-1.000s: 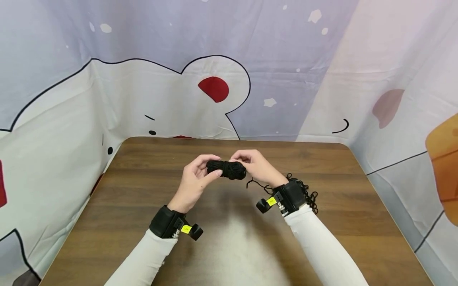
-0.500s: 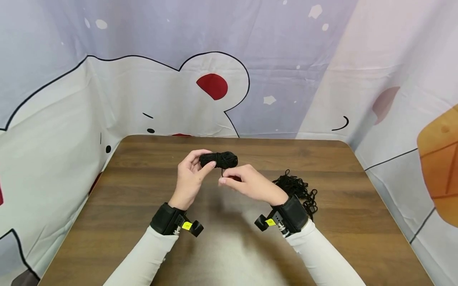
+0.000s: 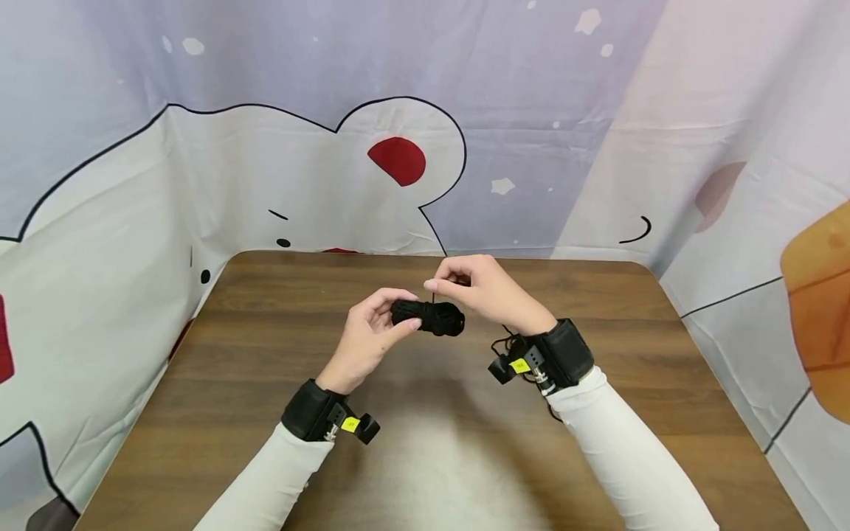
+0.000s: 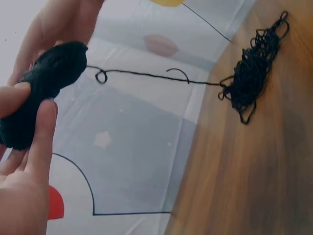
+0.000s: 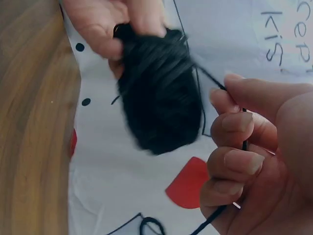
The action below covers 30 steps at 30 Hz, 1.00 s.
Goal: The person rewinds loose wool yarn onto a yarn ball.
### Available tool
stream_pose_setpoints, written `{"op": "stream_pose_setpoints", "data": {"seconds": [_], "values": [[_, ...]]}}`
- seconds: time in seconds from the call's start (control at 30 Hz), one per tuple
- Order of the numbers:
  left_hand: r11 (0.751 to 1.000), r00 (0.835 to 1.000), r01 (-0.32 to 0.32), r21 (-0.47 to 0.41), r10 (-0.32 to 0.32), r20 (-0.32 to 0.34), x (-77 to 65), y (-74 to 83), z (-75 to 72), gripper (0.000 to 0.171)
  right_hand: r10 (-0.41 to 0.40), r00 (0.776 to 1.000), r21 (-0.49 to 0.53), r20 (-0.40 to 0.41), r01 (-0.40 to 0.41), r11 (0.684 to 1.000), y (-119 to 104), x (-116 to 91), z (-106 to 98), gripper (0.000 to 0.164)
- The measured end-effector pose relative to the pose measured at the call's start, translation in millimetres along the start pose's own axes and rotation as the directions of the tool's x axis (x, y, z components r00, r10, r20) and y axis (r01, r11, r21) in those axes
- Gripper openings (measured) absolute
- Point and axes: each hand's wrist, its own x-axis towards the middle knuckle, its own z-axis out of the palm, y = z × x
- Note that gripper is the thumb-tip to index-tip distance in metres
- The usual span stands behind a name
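My left hand (image 3: 365, 335) grips one end of a bundle of black cord (image 3: 438, 318) above the table, thumb in front and fingers behind. Just above and right of the bundle, my right hand (image 3: 494, 291) pinches a strand of the cord between thumb and forefinger. In the right wrist view that strand (image 5: 210, 76) runs taut from the bundle to the fingertips, then passes through the curled fingers. A loose tangled heap of the cord (image 4: 252, 68) lies on the table in the left wrist view, joined by a single strand (image 4: 146, 74) with a small loop in it.
A brown wood-grain table (image 3: 265, 310) lies under both hands. Behind and beside it hangs a printed cloth (image 3: 531, 110). In the head view, the right wrist and its black strap (image 3: 564, 350) hide most of the cord heap.
My right hand dipped below the bundle, then rose above it, carrying the strand round. The left hand tipped the bundle up, then lowered it slightly and to the right.
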Motion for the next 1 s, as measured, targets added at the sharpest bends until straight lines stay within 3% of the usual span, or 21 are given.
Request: {"op": "stream_pose_setpoints", "data": {"seconds": [0.2,0.43,0.5,0.6,0.67,0.8,0.9,1.0], "values": [[1.0,0.999,0.023,-0.019,-0.022,0.035,0.3,3.9,1.5,0.035,0.041,0.997,0.184,0.065,-0.053,0.981,20.9,7.1,9.5,0.02],[0.994,1.0,0.023,-0.108,-0.022,0.006,-0.2,4.1,0.8,0.032,0.046,0.987,0.462,0.151,-0.112,0.88,44.4,6.0,37.5,0.024],[0.986,1.0,0.019,-0.165,-0.022,-0.016,0.1,4.7,1.1,0.031,0.044,0.989,0.511,0.143,-0.112,0.853,49.6,3.1,45.9,0.023],[0.97,0.998,0.02,-0.243,-0.035,-0.056,1.0,4.6,0.6,0.031,0.048,0.991,0.539,0.127,-0.109,0.836,53.1,-1.9,59.5,0.028],[0.967,0.995,0.013,-0.255,-0.038,-0.09,2.0,4.1,-0.2,0.033,0.071,0.99,0.521,0.12,-0.124,0.845,49.8,-6.0,67.9,0.033],[0.978,0.98,-0.009,-0.206,-0.033,-0.195,5.0,1.4,-2.3,0.036,0.105,0.987,0.395,0.119,-0.144,0.907,34.9,-15.8,79.8,0.037],[0.991,0.965,-0.01,-0.136,-0.026,-0.26,5.9,-1.0,-4.1,0.034,0.056,0.992,0.21,0.111,-0.079,0.974,22.5,-22.4,82.6,0.033],[0.998,0.958,0.0,-0.069,-0.02,-0.285,5.5,-3.1,-5.9,0.033,-0.019,0.992,0.048,0.125,0.013,0.999,9.3,-26.5,77.6,0.026]]}}
